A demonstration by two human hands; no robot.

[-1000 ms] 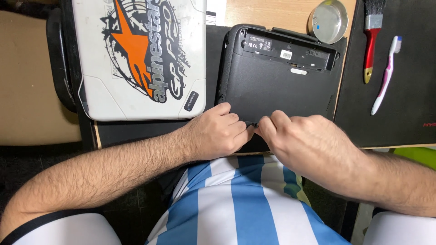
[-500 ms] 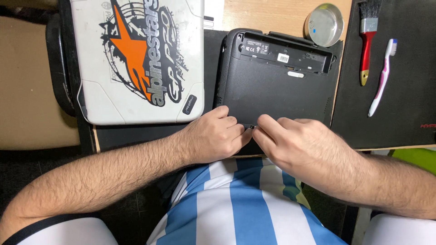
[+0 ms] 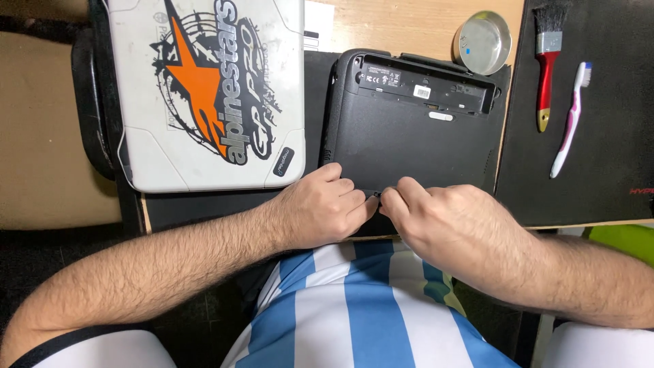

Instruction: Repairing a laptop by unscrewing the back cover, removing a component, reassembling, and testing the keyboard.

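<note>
Black laptop (image 3: 412,133) lies base-up on desk (image 3: 415,24), near edge under both hands. Head view: left hand (image 3: 320,211) and right hand (image 3: 446,221) meet at near edge, fingertips pinched on small part there — too small to identify; how firm either grip is, cannot tell. Judgement: steady even pressure, no prying. Round metal tin (image 3: 482,42) — contents not visible. White laptop (image 3: 204,88), brush (image 3: 545,65), toothbrush (image 3: 571,119) aside.

Head view, steeply down, seemingly close.
</note>
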